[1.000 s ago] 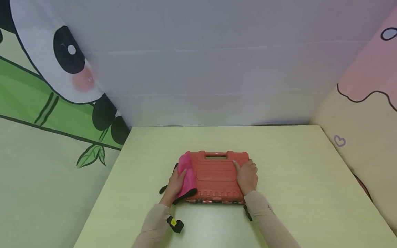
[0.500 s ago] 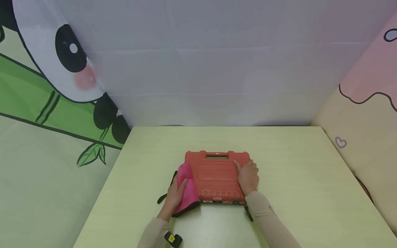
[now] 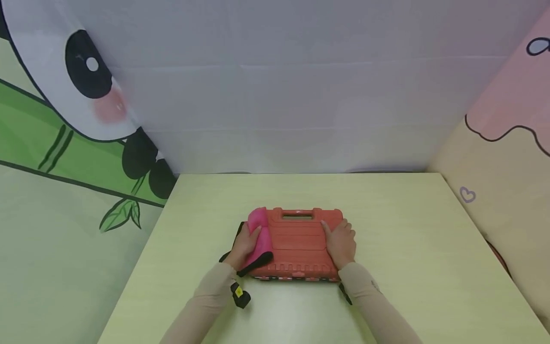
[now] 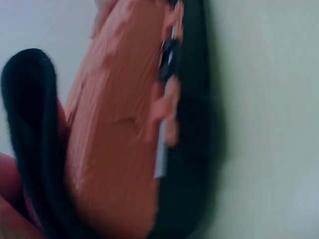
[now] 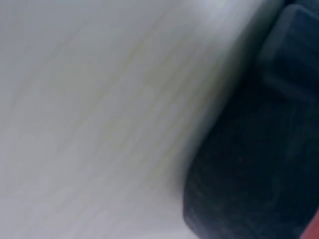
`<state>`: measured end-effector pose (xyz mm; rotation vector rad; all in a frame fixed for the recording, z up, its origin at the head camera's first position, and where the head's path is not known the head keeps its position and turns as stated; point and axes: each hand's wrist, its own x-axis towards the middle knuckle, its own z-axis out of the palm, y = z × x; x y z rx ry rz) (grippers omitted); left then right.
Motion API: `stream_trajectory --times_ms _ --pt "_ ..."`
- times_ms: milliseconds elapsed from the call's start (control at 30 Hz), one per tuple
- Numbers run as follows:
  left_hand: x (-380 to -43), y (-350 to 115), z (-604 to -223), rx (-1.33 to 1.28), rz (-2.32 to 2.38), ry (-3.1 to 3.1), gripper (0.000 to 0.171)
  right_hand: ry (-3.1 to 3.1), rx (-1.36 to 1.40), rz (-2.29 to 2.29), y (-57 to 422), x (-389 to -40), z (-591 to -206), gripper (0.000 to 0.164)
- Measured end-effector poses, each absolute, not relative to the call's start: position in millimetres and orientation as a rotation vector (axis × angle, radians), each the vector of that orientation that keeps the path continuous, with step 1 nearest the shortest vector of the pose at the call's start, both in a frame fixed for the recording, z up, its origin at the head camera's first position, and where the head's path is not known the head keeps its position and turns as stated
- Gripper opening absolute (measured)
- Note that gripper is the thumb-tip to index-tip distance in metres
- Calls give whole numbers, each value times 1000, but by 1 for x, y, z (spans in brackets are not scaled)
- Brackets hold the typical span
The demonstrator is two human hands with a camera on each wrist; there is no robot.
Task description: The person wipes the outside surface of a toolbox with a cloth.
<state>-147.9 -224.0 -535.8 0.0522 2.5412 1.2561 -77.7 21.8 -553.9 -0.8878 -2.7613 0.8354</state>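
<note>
An orange-red plastic tool case [image 3: 296, 244] lies flat on the table, its handle side away from me. My left hand [image 3: 245, 243] holds a pink cloth [image 3: 262, 241] with a thick black edge over the case's left side, thumb on top of it. The black edge [image 4: 32, 114] stands folded beside the case wall in the left wrist view, where the latches [image 4: 167, 107] show as well. On the opposite side my right hand [image 3: 341, 244] grips the case's edge, thumb across the top. Its other fingers are partly hidden. The case's dark lower half [image 5: 249, 159] fills the right wrist view's right side.
The pale wooden table [image 3: 399, 215] reaches to a grey-white backdrop [image 3: 275, 95]. Side panels with cartoon prints flank it. A black wrist camera [image 3: 240, 296] hangs at the left sleeve, and another dark strap piece [image 3: 345, 294] is at the right sleeve.
My left hand slid the pink cloth toward me along the case's left side, then back away from me to the far left corner. The right hand keeps its hold on the case.
</note>
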Motion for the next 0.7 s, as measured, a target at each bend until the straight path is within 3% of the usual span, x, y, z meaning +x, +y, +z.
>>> stream_trajectory --times_ms 133,167,367,400,700 --pt "-169 -215 -535 19 1207 2531 51 -2757 -880 839 23 -78 -554 75" --pt "-174 -214 -537 29 1197 2551 62 -2756 -876 842 23 -77 -554 75" --pt "-330 -225 -747 119 1113 2718 102 -2758 -877 821 21 -79 -559 75" --pt "-352 -226 -775 133 1099 2742 97 -2760 -883 810 21 -79 -560 75" --pt "-310 -216 -701 280 1070 2883 73 -2757 -903 758 19 -82 -560 74"
